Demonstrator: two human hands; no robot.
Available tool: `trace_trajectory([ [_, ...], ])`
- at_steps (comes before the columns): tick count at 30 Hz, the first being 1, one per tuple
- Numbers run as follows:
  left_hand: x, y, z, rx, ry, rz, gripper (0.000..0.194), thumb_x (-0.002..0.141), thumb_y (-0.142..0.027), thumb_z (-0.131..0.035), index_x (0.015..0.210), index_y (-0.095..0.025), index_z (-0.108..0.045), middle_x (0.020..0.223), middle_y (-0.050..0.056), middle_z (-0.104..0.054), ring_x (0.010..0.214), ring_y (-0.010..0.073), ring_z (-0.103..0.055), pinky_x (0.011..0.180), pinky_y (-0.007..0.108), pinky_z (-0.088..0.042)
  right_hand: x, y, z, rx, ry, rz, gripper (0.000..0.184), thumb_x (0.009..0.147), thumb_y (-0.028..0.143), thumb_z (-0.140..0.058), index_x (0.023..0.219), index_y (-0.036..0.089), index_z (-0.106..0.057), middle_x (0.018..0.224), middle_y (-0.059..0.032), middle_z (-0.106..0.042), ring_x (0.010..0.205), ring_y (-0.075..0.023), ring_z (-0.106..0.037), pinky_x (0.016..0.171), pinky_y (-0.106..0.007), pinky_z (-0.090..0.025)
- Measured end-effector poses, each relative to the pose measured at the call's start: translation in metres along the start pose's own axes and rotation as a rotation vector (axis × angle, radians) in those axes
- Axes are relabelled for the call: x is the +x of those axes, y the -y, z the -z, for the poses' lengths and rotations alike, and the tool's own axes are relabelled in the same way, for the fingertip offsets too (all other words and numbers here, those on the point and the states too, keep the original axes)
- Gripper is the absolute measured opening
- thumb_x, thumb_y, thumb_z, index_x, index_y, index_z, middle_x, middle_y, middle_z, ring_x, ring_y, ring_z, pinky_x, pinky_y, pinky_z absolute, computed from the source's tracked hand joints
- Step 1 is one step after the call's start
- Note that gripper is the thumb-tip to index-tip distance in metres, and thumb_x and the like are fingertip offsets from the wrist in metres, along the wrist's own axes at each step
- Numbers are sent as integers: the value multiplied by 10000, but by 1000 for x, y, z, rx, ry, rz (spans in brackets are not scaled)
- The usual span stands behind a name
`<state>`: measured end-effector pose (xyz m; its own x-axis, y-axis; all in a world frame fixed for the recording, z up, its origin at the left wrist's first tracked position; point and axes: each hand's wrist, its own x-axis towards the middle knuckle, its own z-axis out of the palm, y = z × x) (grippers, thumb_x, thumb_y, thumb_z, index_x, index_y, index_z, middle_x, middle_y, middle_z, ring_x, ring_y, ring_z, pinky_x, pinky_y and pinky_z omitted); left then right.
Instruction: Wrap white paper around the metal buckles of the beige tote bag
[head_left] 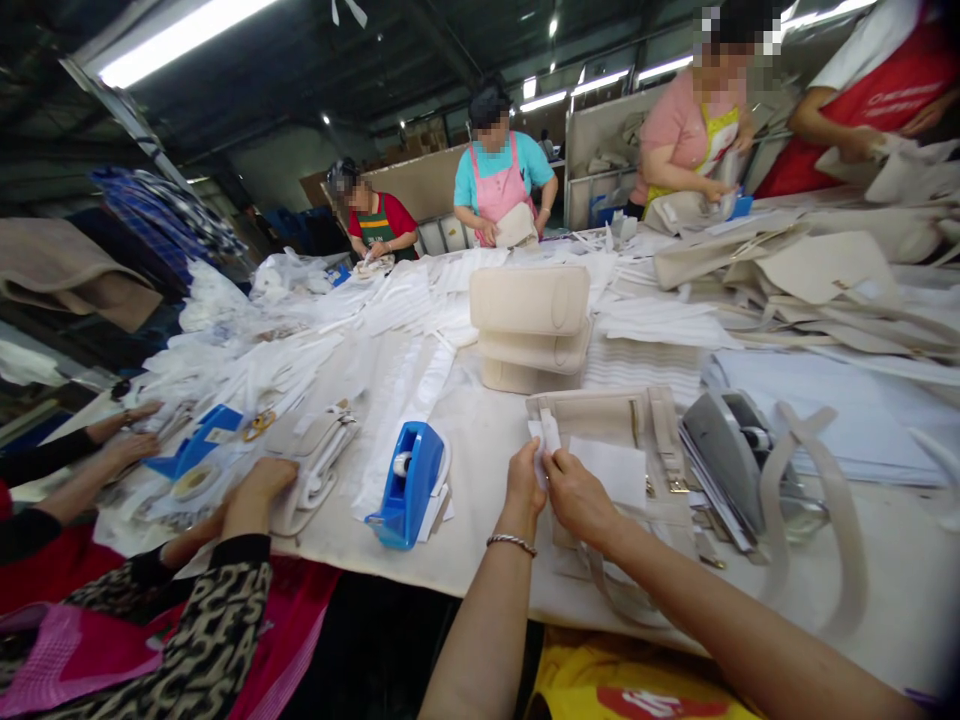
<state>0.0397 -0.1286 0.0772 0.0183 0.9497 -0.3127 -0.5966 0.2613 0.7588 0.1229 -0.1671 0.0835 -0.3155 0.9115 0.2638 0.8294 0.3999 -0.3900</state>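
My left hand [527, 482], with a twisted bracelet at the wrist, is closed on a white strip [550, 430] that looks like paper or thin foam. Right beside it, my right hand [581, 495] pinches the lower end of the same strip. Both hands are over the left side of a beige handbag [592, 405] lying flat on the table. A white sheet [609, 470] lies on the bag, next to my right hand. Gold-coloured metal fittings [678, 486] show on its straps. My fingertips partly hide the strip's lower end.
A blue tape dispenser [409, 485] stands left of my hands, a grey dispenser [731, 450] to the right. Stacked beige bags [532, 325] stand ahead. A loose beige strap [847, 510] lies at right. A co-worker's hand [262, 480] is at left; other people work across the table.
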Motion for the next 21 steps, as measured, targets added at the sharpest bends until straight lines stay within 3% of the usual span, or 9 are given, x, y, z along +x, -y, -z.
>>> trace_trajectory([
  [3,1,2,-2,86,19,-4,283,520,-343,-672,597,-129,-505,530,-22,-492,540,93,-470,565,244,-386,-2,1,-7,53,5,11,408,761,66,-323,1142,120,-457,1009,-128,-496,915,-220,-437,836,-322,-364],
  [6,4,4,-1,128,-33,-5,301,480,-343,-699,564,-131,-502,470,-27,-476,538,121,-494,551,260,-391,-4,6,-10,106,33,54,461,724,38,-329,1168,95,-439,1093,-150,-472,972,-234,-425,875,-352,-353],
  [11,8,5,8,137,-69,-17,281,461,-286,-705,629,-119,-553,485,-21,-516,506,112,-492,519,249,-386,-4,0,6,359,107,165,369,709,62,-386,1014,156,-571,1028,-94,-525,957,-201,-456,868,-322,-371],
  [13,8,5,12,129,-62,-18,290,466,-280,-700,662,-115,-565,513,-15,-537,501,104,-491,514,243,-387,5,-15,13,522,1,18,252,739,136,-430,908,169,-615,925,-62,-566,856,-171,-499,799,-289,-407],
  [16,5,3,16,120,-33,9,331,475,-303,-699,719,-115,-576,529,-5,-548,527,123,-515,521,254,-404,28,-41,16,821,-115,-479,191,704,245,-531,833,135,-620,675,-24,-562,577,-116,-479,519,-218,-402],
  [18,2,1,17,131,-5,16,359,492,-313,-693,773,-120,-581,538,-3,-552,546,137,-528,527,262,-413,45,-52,12,1054,12,-677,205,669,280,-572,778,110,-611,562,1,-516,452,-77,-401,385,-174,-296],
  [21,0,-3,21,191,40,-12,359,561,-300,-645,871,-131,-580,593,6,-578,536,129,-526,522,258,-419,61,-55,2,1222,192,-697,215,634,308,-611,644,97,-573,486,12,-475,402,-57,-379,341,-151,-245],
])
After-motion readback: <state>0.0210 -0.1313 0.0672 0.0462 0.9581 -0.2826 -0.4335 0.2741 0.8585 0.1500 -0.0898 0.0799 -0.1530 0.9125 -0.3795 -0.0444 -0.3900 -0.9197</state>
